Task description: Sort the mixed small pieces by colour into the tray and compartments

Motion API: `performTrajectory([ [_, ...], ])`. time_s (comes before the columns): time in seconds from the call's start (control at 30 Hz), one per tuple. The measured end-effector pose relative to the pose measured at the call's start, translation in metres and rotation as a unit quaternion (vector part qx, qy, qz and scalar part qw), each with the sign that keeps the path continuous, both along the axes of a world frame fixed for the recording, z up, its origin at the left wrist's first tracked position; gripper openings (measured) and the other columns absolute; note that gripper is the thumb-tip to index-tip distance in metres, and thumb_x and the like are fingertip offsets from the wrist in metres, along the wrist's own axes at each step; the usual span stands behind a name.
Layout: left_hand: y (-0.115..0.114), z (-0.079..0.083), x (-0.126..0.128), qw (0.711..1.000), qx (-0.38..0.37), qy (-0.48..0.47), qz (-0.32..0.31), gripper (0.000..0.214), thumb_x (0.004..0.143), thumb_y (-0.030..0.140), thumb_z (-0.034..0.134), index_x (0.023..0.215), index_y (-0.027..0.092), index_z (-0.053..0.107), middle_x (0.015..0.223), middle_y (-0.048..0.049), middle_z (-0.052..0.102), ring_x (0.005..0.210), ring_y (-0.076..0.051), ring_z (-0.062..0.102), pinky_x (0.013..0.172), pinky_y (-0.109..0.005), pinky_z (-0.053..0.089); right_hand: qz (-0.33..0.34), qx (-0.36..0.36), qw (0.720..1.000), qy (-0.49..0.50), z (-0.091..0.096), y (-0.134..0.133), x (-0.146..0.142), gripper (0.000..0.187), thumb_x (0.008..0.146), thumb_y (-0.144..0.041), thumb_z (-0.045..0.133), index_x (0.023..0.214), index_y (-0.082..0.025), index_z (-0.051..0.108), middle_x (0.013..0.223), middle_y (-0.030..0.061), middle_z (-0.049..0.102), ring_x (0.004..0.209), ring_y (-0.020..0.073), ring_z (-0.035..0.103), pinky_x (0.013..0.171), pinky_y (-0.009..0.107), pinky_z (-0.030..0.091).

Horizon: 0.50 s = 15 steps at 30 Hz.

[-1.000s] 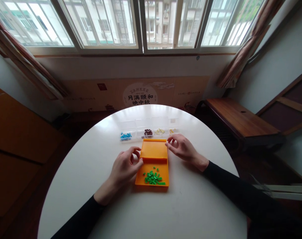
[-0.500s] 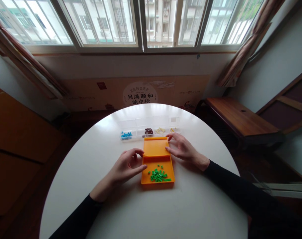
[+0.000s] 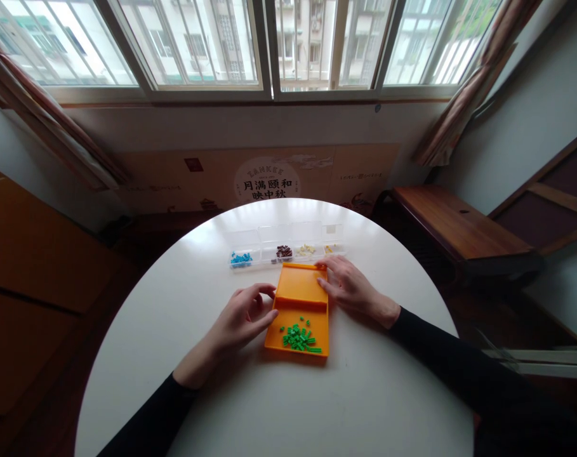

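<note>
An orange two-part tray lies in the middle of the round white table. Its near half holds several small green pieces. My left hand rests against the tray's left edge, fingers curved and apart, holding nothing. My right hand presses on the tray's far right corner with fingers stretched out. Just beyond the tray stands a clear compartment box with blue pieces, dark brown pieces, pale yellow pieces and a few yellow ones in separate cells.
A wooden bench stands to the right of the table. A printed cardboard panel leans on the wall under the window. Wooden furniture fills the left side.
The tray has turned slightly, its near end swinging left. My right hand moved onto the tray's far right corner. My left hand stayed by the left edge.
</note>
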<state>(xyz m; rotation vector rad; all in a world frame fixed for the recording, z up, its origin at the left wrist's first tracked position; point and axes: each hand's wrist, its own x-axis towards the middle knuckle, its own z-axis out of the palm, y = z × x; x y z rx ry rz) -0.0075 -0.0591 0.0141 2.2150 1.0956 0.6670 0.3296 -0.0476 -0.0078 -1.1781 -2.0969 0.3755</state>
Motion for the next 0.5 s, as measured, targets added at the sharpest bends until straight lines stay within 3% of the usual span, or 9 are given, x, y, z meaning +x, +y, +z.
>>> performTrajectory([
  [0.27,0.002,-0.002,-0.003,0.999,0.046,-0.001,-0.009,0.033,0.108,0.045,0.063,0.134,0.026,0.069,0.117,-0.0095,0.075,0.106,-0.026,0.072,0.104,-0.048,0.057,-0.033,0.007,0.998,0.046,-0.005,0.004,0.001,0.031,0.1,-0.011,0.058,0.126,-0.024,0.068,0.115,0.0079,0.077,0.106,0.0262,0.072,0.1,0.046,0.059],
  [0.33,0.002,0.0,-0.007,0.998,0.039,0.006,-0.042,0.053,0.1,0.055,0.074,0.145,0.029,0.064,0.129,-0.011,0.073,0.119,-0.031,0.07,0.109,-0.052,0.057,-0.046,0.01,0.997,0.056,-0.006,0.004,0.002,0.033,0.098,-0.008,0.058,0.125,-0.024,0.069,0.113,0.0072,0.077,0.103,0.0253,0.073,0.096,0.044,0.06],
  [0.43,0.002,0.0,-0.012,0.993,0.038,0.016,-0.107,0.111,0.072,0.07,0.095,0.165,0.033,0.047,0.154,-0.0138,0.063,0.141,-0.04,0.059,0.12,-0.058,0.052,-0.061,0.015,0.994,0.085,-0.006,0.003,0.002,0.032,0.099,-0.009,0.057,0.123,-0.025,0.07,0.112,0.0065,0.077,0.099,0.0241,0.074,0.087,0.04,0.062],
  [0.5,0.001,0.0,-0.013,0.991,0.046,0.026,-0.122,0.127,0.066,0.072,0.098,0.171,0.035,0.038,0.159,-0.0141,0.061,0.147,-0.043,0.055,0.125,-0.062,0.046,-0.067,0.029,0.992,0.102,-0.004,0.002,0.001,0.027,0.103,-0.013,0.056,0.122,-0.025,0.07,0.113,0.0068,0.076,0.101,0.0243,0.075,0.088,0.04,0.063],
])
